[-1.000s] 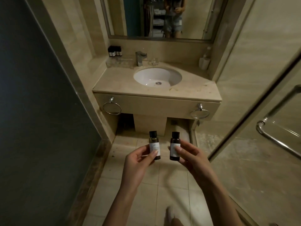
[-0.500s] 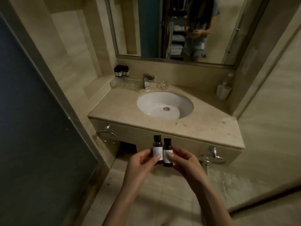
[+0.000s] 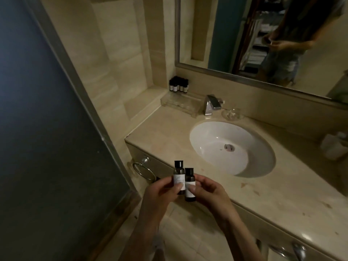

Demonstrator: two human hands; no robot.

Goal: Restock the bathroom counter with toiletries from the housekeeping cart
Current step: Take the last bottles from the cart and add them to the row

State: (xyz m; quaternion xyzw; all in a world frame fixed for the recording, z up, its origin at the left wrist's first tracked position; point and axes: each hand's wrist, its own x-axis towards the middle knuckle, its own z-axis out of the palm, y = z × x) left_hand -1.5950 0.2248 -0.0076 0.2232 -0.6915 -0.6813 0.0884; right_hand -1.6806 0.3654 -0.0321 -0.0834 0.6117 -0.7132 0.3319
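Note:
My left hand (image 3: 160,193) pinches a small dark bottle (image 3: 178,173) with a black cap and white label, held upright. My right hand (image 3: 211,193) pinches a second, matching bottle (image 3: 189,182) right beside it, a little lower, the two touching. Both are held in front of the counter's (image 3: 165,132) near left corner, below its edge. At the counter's back left corner stands a group of several similar dark bottles (image 3: 178,85), with a clear tray (image 3: 178,104) in front of them.
A white sink (image 3: 211,142) is set in the counter, with a chrome tap (image 3: 211,104) and a glass dish (image 3: 232,113) behind it. A white cup (image 3: 335,147) stands at the far right. A dark door (image 3: 47,129) fills the left. Towel rings (image 3: 144,170) hang below the counter.
The view has come closer to the counter and swung left. My hands brought the two bottles together from apart; they now touch, the right one lower.

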